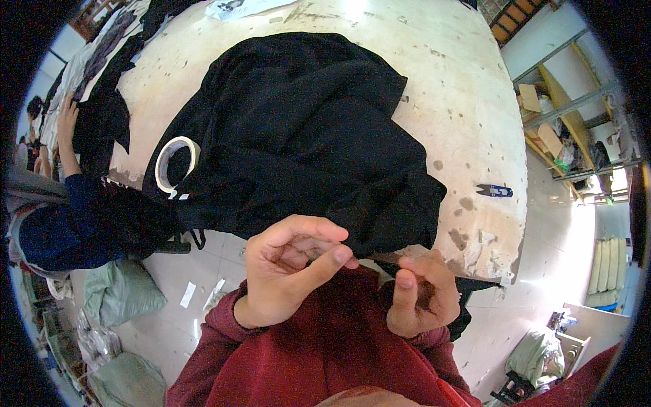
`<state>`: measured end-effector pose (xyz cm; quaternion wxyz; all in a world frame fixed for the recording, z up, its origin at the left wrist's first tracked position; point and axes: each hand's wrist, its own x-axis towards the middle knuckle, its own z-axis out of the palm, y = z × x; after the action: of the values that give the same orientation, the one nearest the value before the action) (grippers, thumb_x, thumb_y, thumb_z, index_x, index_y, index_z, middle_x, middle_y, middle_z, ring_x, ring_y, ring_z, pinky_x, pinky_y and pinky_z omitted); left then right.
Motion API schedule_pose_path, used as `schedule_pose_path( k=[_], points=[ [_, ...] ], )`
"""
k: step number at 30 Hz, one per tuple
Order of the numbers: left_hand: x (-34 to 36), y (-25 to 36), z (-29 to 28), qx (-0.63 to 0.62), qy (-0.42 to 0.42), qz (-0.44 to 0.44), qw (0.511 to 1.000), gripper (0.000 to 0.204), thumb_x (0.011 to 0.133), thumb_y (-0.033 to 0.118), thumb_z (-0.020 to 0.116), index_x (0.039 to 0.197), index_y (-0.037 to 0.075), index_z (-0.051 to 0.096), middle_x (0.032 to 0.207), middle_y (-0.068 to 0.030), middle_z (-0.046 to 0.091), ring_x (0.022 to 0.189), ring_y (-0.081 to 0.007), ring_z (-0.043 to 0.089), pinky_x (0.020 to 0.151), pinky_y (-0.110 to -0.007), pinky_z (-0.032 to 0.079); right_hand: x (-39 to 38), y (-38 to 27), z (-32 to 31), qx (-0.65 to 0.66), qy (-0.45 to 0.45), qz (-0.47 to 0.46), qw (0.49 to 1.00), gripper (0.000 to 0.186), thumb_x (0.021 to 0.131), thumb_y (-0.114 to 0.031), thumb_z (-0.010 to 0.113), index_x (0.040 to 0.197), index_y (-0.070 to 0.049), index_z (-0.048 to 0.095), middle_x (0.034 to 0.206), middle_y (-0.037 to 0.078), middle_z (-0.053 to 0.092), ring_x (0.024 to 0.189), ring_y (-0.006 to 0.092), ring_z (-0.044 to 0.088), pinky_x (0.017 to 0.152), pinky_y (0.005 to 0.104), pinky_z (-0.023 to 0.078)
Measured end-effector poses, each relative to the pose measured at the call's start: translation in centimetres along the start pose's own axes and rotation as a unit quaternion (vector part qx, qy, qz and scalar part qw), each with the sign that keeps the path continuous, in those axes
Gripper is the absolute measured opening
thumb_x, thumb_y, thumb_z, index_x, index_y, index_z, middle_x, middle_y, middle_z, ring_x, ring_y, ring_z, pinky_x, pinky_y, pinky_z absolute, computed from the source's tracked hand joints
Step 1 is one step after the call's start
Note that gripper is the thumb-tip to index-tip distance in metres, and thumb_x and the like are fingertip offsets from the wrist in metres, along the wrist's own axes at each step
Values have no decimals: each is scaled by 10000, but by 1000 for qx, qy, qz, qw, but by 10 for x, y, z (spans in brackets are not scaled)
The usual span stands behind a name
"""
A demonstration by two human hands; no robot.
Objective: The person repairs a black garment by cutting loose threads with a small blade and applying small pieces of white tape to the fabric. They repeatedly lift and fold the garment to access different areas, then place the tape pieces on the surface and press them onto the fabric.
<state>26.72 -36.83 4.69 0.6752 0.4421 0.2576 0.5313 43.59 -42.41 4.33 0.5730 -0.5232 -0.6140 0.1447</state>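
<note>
Both of my hands are raised in front of my chest, at the near edge of a large black cloth [298,129]. My left hand [288,275] is curled, its thumb tip brought toward the fingertips in a pinch. A short gap to its right, my right hand [426,292] has thumb and forefinger close together, the other fingers folded in. Whatever lies between the fingertips of either hand is too small to make out. The cloth spreads in loose folds over the worktable [468,108]. On its left side rests a roll of cream tape [161,166].
Blue-handled thread snips [494,190] lie on the table at right. At left a co-worker in a dark blue top [61,227] reaches a hand over dark cloth. Stuffed sacks [122,292] stand on the floor at left. Shelving [569,115] is at far right.
</note>
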Motion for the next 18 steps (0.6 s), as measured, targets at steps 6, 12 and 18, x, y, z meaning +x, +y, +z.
schedule_pose_path(
  k=[6, 12, 18],
  points=[
    [-2, 1, 2, 38, -23, -37, 998, 259, 844, -116, 631, 1095, -68, 592, 932, -130, 682, 807, -156, 683, 719, -264, 561, 14, -9, 0, -58, -70, 9, 996, 288, 718, -22, 758, 982, -85, 661, 681, 21, 608, 513, 184, 532, 523, 302, 402],
    [-2, -4, 6, -6, -45, -85, 995, 268, 867, -89, 618, 1131, -61, 578, 959, -108, 680, 795, -144, 676, 708, -241, 547, 16, -6, 12, 28, -74, 117, 990, 125, 841, -38, 660, 962, -25, 633, 754, 86, 631, 596, 174, 578, 562, 287, 446],
    [5, -7, -6, -133, -53, -189, 972, 224, 920, 17, 598, 1141, -18, 588, 921, -85, 676, 703, -141, 653, 633, -234, 519, 14, 0, 4, 63, -29, 71, 995, 189, 799, -45, 705, 983, -49, 660, 838, 75, 634, 678, 160, 606, 601, 256, 482]
  ],
)
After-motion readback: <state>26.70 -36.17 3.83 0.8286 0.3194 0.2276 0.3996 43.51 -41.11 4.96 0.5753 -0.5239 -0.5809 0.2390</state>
